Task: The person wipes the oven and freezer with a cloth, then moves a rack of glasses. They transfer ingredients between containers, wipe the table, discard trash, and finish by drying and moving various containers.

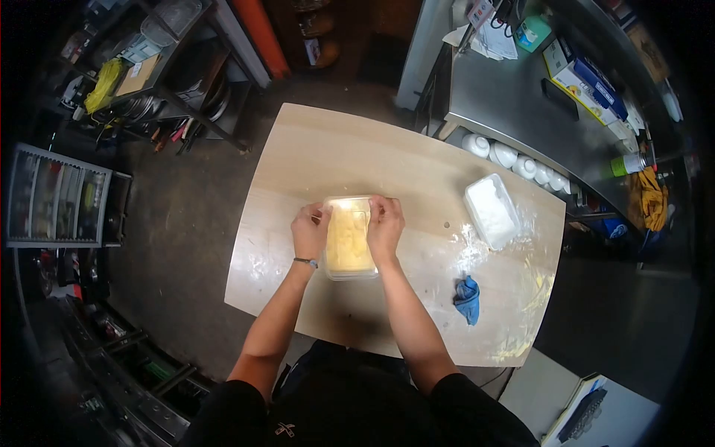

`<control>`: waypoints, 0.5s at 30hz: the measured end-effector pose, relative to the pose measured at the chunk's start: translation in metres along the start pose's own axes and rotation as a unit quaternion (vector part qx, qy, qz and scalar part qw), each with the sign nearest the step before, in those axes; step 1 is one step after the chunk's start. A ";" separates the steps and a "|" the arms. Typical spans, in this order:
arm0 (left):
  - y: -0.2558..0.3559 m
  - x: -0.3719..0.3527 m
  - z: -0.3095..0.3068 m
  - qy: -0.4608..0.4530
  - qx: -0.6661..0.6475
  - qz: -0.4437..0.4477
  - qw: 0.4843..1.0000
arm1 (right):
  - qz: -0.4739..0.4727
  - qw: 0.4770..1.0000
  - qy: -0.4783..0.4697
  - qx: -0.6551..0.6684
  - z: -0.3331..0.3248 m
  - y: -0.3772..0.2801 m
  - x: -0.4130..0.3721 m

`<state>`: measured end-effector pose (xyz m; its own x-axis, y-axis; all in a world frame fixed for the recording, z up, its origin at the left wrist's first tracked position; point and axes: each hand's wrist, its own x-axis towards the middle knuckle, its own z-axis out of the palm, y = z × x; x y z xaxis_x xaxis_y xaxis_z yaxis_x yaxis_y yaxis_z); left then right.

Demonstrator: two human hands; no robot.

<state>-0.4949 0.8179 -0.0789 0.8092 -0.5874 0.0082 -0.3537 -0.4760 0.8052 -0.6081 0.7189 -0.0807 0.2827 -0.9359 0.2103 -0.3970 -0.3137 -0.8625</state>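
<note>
A clear rectangular plastic container [348, 242] with something yellow inside sits on the wooden table in front of me. My left hand [310, 229] grips its far left corner, fingers bent over the rim. At the far right corner, my right hand [385, 226] pinches the edge the same way. A shiny clear layer, like a lid, shows along the far rim between the two hands. Off to the right stands a second clear container [492, 211] filled with white powder, with spilled powder beside it. Nearer me lies a crumpled blue cloth [467, 300].
The wooden table [335, 141] has white and yellow smears on its right side. A steel counter [499, 93] holds a blue-and-yellow box [585, 83] and a green bottle [533, 33], with white bowls [503, 155] underneath. Shelving [175, 67] stands at the far left.
</note>
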 end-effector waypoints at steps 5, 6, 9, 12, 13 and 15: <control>0.002 0.006 0.007 0.024 -0.007 0.025 0.999 | 0.057 0.997 0.009 0.060 0.008 0.004 0.006; -0.001 0.009 0.010 0.022 0.018 0.045 0.999 | 0.047 0.998 0.005 0.044 0.010 0.008 0.006; -0.008 0.014 0.020 0.024 -0.025 0.013 0.999 | 0.064 0.997 -0.024 0.030 0.011 0.017 0.006; -0.016 0.013 0.029 0.042 -0.061 -0.005 0.997 | 0.083 0.995 -0.040 0.043 0.017 0.024 0.006; -0.019 0.013 0.032 0.042 -0.060 -0.006 0.997 | 0.074 0.995 -0.033 0.052 0.019 0.027 0.004; -0.020 0.012 0.039 0.030 -0.049 -0.013 0.998 | 0.047 0.999 -0.025 0.011 0.018 0.024 0.001</control>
<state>-0.4964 0.7950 -0.1179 0.8451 -0.5342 0.0186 -0.2865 -0.4233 0.8595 -0.6013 0.7131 -0.1095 0.2888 -0.9515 0.1058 -0.4052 -0.2216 -0.8870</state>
